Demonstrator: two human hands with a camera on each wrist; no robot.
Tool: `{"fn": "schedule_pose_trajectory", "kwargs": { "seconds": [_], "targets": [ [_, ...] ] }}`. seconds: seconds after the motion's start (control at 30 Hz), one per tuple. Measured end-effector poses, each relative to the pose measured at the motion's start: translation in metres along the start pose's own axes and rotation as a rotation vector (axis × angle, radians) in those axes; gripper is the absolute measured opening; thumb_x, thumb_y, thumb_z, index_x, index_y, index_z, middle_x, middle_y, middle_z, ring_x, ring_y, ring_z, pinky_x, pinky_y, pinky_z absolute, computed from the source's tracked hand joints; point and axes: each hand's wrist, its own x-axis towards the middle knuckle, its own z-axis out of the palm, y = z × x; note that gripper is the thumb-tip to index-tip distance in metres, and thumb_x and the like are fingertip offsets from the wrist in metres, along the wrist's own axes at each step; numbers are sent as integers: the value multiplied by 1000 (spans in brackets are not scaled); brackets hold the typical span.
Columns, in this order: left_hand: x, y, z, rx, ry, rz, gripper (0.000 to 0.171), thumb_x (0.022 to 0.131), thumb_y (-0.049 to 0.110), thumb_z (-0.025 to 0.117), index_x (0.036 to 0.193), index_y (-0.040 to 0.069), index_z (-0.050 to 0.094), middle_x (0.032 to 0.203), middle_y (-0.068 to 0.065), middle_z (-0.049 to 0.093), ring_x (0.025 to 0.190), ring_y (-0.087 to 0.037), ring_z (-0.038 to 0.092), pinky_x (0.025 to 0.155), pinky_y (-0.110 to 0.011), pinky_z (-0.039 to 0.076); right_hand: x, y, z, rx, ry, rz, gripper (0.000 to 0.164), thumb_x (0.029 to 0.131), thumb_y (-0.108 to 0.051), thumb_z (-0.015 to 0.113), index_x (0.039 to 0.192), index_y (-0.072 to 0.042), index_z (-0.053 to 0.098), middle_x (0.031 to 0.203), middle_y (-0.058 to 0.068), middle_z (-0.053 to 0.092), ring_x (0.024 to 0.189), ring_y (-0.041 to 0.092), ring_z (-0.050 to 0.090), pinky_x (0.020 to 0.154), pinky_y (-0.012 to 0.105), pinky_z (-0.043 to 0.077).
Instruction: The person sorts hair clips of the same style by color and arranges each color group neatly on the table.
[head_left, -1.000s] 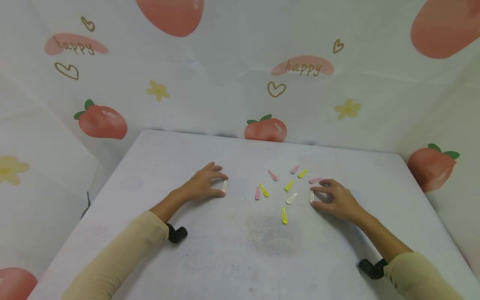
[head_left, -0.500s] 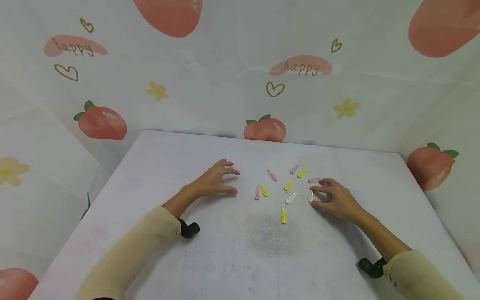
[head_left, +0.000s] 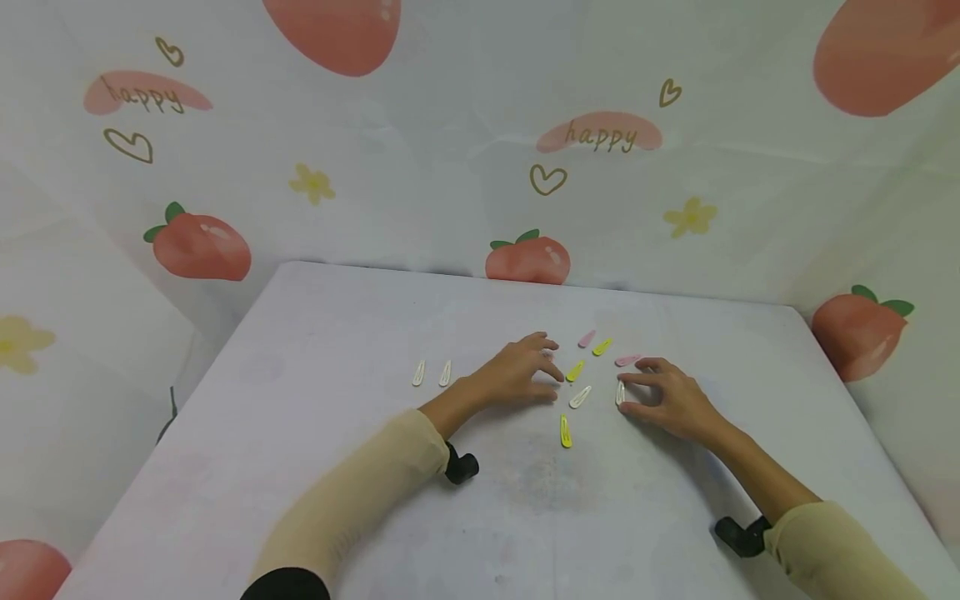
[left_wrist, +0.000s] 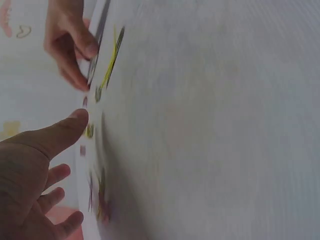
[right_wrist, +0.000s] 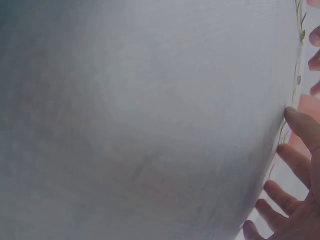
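In the head view my left hand [head_left: 517, 373] hovers low over the table with its fingers spread and nothing between them. Just beyond its fingertips lie a yellow snap hair clip [head_left: 575, 372] and a white hair clip [head_left: 580, 397]. My right hand [head_left: 671, 400] pinches another white hair clip [head_left: 620, 392] end to end between thumb and finger, down at the tabletop. A pink hair clip [head_left: 627, 361] lies beside its fingertips. Two white clips, one of them a left-hand clip [head_left: 418, 373], lie side by side left of my left hand, which covers other clips.
Farther back on the white table [head_left: 480, 533] are a pink clip [head_left: 587, 339] and a yellow clip [head_left: 602, 347]. Nearer me lies a yellow clip [head_left: 566, 431]. A fruit-printed cloth [head_left: 420, 167] hangs behind the table's back edge.
My left hand has let go of a white clip at the left and moved right, over the pink and yellow clips there. My right hand stays at its white clip.
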Motion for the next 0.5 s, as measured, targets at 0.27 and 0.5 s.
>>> {"fn": "schedule_pose_trajectory", "kwargs": {
  "seconds": [0.27,0.5],
  "targets": [
    [15,15,10,52,-33,5,27,88,32,78,112,22,78,147,-8,50,147,-28,28,112,-52,32,1,-1,-1,-5,0,5,49,81,-30,83,122,-6,71,131,27,55,123,49,49,97,70,35],
    [20,20,12,64,-41,-24,46,84,41,80,125,21,72,149,-7,48,148,-25,27,114,-51,31,0,0,0,3,2,-4,50,81,-30,83,122,-6,71,131,26,56,124,49,49,96,71,35]
  ]
}}
